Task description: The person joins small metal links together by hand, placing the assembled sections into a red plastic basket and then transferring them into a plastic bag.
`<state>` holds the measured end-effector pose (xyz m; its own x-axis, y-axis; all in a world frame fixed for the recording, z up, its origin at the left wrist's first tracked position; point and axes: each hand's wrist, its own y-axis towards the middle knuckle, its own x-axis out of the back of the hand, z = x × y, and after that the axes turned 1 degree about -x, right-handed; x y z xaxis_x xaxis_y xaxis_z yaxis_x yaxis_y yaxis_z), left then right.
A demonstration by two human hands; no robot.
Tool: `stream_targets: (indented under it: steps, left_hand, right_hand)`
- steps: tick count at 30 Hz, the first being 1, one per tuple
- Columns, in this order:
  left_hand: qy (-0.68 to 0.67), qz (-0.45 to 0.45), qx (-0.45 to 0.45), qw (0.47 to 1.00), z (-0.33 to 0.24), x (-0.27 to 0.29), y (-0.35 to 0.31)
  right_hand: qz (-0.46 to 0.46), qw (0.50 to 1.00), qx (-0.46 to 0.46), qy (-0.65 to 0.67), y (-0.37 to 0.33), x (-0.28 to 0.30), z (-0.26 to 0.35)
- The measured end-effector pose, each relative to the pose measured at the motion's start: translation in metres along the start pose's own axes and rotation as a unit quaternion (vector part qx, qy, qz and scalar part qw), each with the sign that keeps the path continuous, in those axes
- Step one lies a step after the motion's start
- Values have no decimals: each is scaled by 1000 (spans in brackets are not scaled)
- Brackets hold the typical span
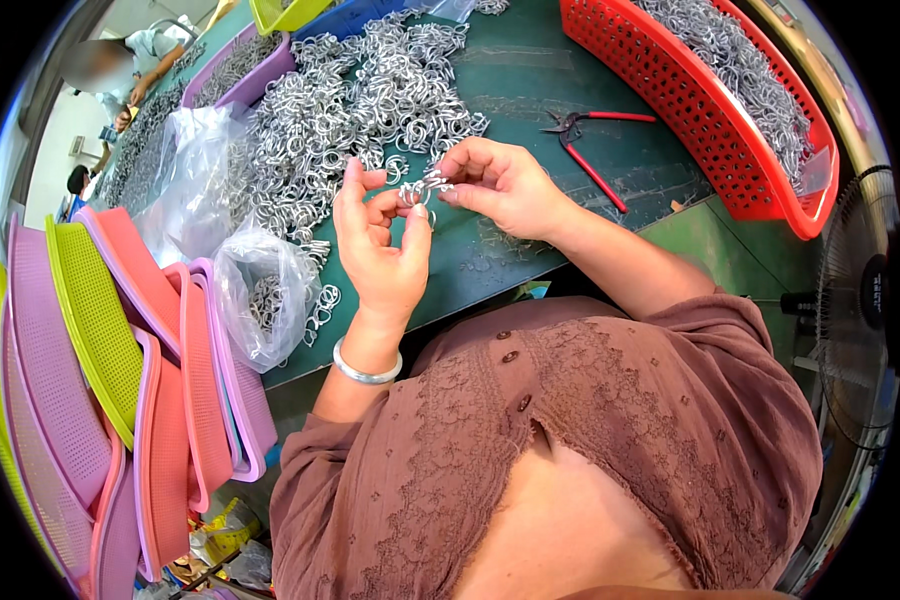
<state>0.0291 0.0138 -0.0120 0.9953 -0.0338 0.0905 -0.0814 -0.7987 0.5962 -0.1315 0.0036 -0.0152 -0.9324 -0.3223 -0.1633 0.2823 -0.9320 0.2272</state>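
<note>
Between my two hands is a small cluster of silver metal rings (412, 193), held over the near edge of the green table. My left hand (382, 235), palm up with a silver bangle at the wrist, pinches the cluster between thumb and fingers. From the other side my right hand (505, 190) grips its right end with thumb and forefinger. Just beyond my fingers spreads a large heap of loose silver rings (370, 85). Right of my right hand lie red-handled cutting pliers (595, 165), their jaws pointing left.
A red perforated basket (660, 95) full of rings stands at the right. Clear plastic bags (260, 285) with rings lie left, beside stacked coloured baskets (90, 340). A purple basket (285, 60) sits behind the heap. A fan (855, 290) stands far right; other people work at upper left.
</note>
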Motion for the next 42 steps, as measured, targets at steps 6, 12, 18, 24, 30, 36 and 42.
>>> stream_targets:
  steps: [6,12,18,24,30,36,42]
  left_hand:
    - [-108,0,175,979,-1,3,2]
    - [-234,-24,282,930,-4,5,5]
    - [-282,9,337,898,-3,8,6]
    - [-369,75,379,845,3,13,3]
    - [-380,80,373,842,1,12,3]
    - [-362,72,377,850,0,12,3]
    - [-352,70,379,853,-1,13,3]
  right_hand:
    - [0,999,26,-31,-1,2,0]
    - [-9,1000,0,20,-1,0,2]
    - [-5,1000,-3,24,0,2,1]
    - [-9,1000,10,17,1,5,-4]
    - [-11,994,42,-100,-1,7,-1]
    - [19,961,151,-230,1,11,4]
    - [108,990,29,-87,2,15,5]
